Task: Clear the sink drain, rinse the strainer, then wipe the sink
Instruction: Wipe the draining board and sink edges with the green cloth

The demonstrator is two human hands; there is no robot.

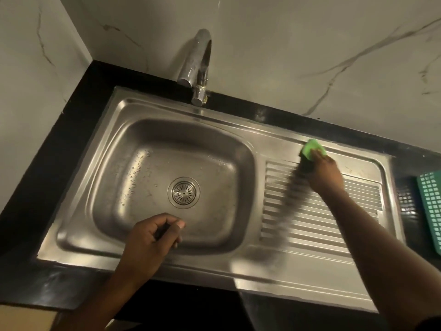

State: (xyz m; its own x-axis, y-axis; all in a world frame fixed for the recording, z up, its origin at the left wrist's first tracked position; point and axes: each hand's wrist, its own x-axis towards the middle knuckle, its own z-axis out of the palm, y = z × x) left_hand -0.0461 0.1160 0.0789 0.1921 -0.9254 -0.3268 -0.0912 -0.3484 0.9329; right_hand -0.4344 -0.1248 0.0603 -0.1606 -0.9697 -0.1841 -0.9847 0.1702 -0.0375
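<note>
Fingers of the right hand (325,174) are closed over a green sponge (312,149) with a dark underside, pressing it against the back edge of the ribbed draining board (319,211), near the raised rim of the steel sink (78,194); the wrist and forearm run down to the lower right corner and are cut off there. The left hand (152,242) hangs over the front edge of the basin with its fingers curled loosely inward, thumb tip forward; a small dark shape shows between thumb and fingers, but whether it is an object or only shadow I cannot tell, so its grip stays unclear. In the basin, the round metal strainer (183,192) sits seated in the drain at the middle of the floor, with scattered water drops to its left and behind it. A chrome tap (199,68) stands at the back rim, its spout arching forward over the basin. The sink is set into a black table (71,115), backed by pale marble-veined wall tiles (310,44). At the right edge, a teal lattice basket (430,206) rests on the table, mostly cut off by the frame, so its contents cannot be seen. A blurred dark shadow streaks across the draining board beneath the right arm.
</note>
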